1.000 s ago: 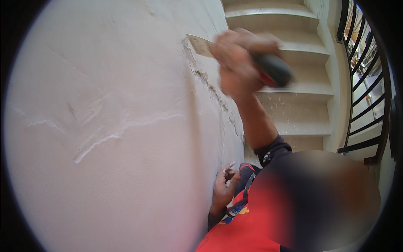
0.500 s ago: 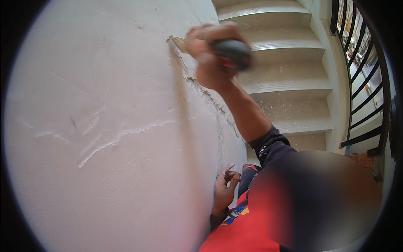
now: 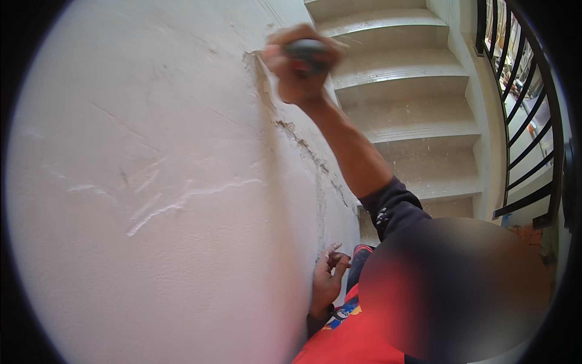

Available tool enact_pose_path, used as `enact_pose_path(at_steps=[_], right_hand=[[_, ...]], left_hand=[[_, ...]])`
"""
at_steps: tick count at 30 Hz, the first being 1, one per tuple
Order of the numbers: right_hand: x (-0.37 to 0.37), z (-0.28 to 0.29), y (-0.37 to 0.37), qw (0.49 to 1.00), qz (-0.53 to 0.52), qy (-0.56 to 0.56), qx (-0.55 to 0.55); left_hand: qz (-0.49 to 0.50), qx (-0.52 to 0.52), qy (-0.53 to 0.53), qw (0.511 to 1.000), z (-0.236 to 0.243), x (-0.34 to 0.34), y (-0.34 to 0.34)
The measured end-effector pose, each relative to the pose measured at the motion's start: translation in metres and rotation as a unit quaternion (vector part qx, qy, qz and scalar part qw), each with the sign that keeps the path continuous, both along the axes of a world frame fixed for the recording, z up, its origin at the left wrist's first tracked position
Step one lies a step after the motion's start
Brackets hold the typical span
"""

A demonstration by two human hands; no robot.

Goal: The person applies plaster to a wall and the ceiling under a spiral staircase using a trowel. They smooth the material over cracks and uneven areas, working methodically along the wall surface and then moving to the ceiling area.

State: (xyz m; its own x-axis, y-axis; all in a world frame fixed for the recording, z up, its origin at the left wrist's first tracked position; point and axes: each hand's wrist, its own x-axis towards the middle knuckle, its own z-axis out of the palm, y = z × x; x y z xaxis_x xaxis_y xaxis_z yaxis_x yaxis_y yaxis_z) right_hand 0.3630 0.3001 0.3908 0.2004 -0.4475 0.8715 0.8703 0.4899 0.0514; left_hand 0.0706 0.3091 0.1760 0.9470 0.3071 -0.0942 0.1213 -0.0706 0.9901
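Note:
My right hand (image 3: 297, 70) is raised at the far end of a rough broken line in the wall, its fingers wrapped round a tool with a black-and-red handle (image 3: 307, 56). Motion smears the hand, and the tool's working end is hidden. Beside the hand, a chipped edge (image 3: 257, 71) opens the pale plaster wall (image 3: 200, 261). From there a ragged crack (image 3: 306, 148) runs back toward my body. My left hand (image 3: 329, 278) is low, close to the wall, with fingers loosely bent and apart and nothing seen in them.
Pale concrete stairs (image 3: 412, 112) climb away on the right, with specks on the treads. A black metal railing (image 3: 530, 127) borders them at the far right. A lighter jagged plaster ridge (image 3: 163, 206) crosses the wall on the left. A blurred oval covers the lower right.
My right hand has shifted a little left and upward with the tool. The wall marks sit slightly farther right in view. My left hand keeps nearly the same place and pose.

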Motion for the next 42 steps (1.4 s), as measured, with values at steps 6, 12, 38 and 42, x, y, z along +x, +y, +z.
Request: enact_pose_path(at_steps=[6, 12, 38, 42], right_hand=[[0.0, 0.005, 0.003, 0.997, -0.08, -0.013, 0.014], [-0.054, 0.004, -0.005, 0.956, 0.26, -0.062, 0.119], [0.007, -0.021, 0.013, 0.995, -0.08, 0.01, 0.063], [0.024, -0.034, 0.019, 0.994, -0.008, 0.106, 0.016]], left_hand=[[-0.005, -0.024, 0.003, 1.0, -0.006, -0.007, -0.005], [0.014, 0.001, -0.014, 1.0, -0.017, -0.024, -0.009], [-0.008, -0.023, 0.01, 1.0, -0.026, -0.016, -0.016], [-0.006, -0.002, 0.006, 1.0, -0.036, -0.014, 0.001]])
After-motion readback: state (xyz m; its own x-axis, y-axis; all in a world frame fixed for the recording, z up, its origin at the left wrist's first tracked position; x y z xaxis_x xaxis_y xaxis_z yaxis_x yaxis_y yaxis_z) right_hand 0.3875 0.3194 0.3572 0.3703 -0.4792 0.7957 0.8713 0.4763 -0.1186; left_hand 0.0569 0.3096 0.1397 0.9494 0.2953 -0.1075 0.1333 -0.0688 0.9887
